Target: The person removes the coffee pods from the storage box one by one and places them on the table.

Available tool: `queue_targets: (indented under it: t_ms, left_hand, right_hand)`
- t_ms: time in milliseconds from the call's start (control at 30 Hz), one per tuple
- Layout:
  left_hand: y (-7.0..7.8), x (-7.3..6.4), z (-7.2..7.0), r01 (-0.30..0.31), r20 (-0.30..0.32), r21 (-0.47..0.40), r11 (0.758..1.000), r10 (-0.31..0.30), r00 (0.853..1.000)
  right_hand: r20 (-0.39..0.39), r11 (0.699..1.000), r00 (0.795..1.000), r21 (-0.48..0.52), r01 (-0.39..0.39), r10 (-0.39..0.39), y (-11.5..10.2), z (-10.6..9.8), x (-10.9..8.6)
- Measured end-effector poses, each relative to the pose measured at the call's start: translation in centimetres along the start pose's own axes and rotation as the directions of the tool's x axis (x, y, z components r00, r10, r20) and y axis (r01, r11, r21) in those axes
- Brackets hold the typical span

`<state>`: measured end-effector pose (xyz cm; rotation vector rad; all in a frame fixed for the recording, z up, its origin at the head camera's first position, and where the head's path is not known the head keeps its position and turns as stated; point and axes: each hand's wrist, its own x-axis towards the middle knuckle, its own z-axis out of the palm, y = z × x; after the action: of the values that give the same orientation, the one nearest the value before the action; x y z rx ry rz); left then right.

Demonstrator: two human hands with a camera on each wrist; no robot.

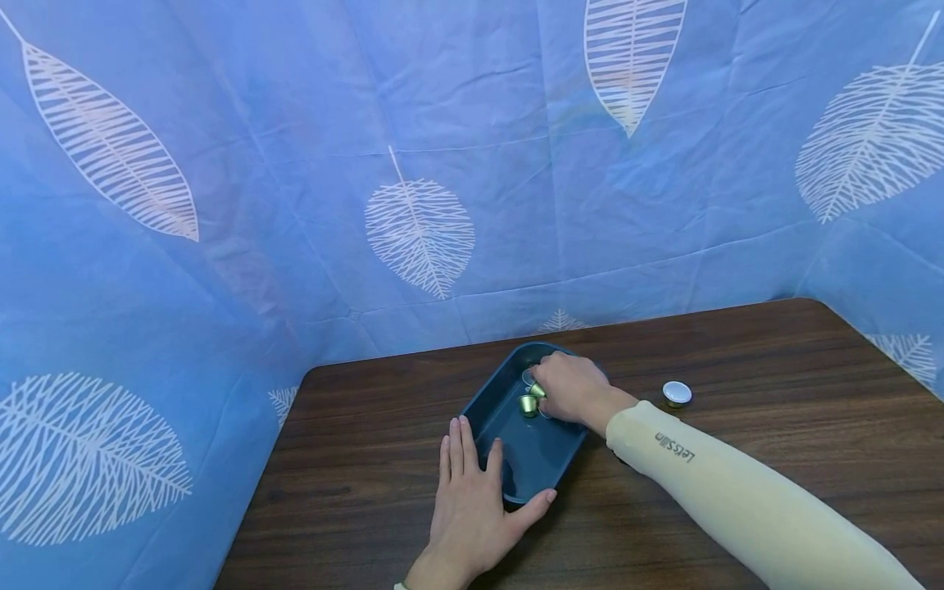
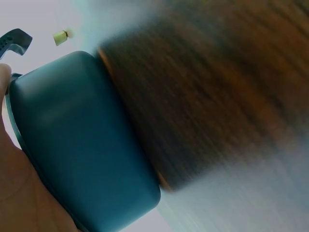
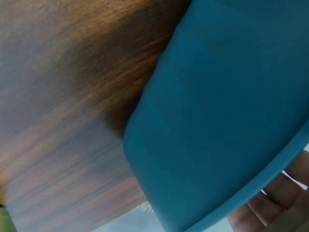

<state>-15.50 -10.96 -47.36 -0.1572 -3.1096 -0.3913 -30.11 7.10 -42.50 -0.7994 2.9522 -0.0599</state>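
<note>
A dark blue tray (image 1: 537, 459) stands on the table, with several small green coffee capsules (image 1: 528, 405) toward its far end. Reaching in over the right rim is my right hand (image 1: 571, 385); its thumb and forefinger pinch a tilted green capsule (image 1: 537, 391). Part of those fingertips is hidden; in the right wrist view, fingers (image 3: 275, 203) show beyond the rim. My left hand (image 1: 472, 508) rests against the tray's near-left corner, fingers extended along the side and thumb at the near end. The tray's outer wall (image 2: 82, 140) fills much of the left wrist view.
One capsule with a white lid (image 1: 677, 393) stands on the wooden table (image 1: 354, 475), right of the tray. A blue cloth with white leaf prints (image 1: 501, 205) hangs behind and beside the table. My right forearm in a pale sleeve (image 1: 737, 500) crosses the table's right side.
</note>
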Motion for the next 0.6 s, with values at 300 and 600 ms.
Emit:
queue_targets:
  t_ms: [300, 600]
  left_hand:
    - [-0.1, 0.2, 0.0, -0.001, 0.005, 0.002, 1.0, 0.001, 1.0]
    - [-0.1, 0.2, 0.2, -0.004, 0.005, 0.008, 1.0, 0.004, 1.0]
  right_hand:
    - [0.019, 0.999, 1.0, 0.051, -0.004, 0.003, 0.1, 0.2, 0.1]
    - [0.028, 0.996, 1.0, 0.085, 0.008, -0.011, 0.6, 1.6, -0.1]
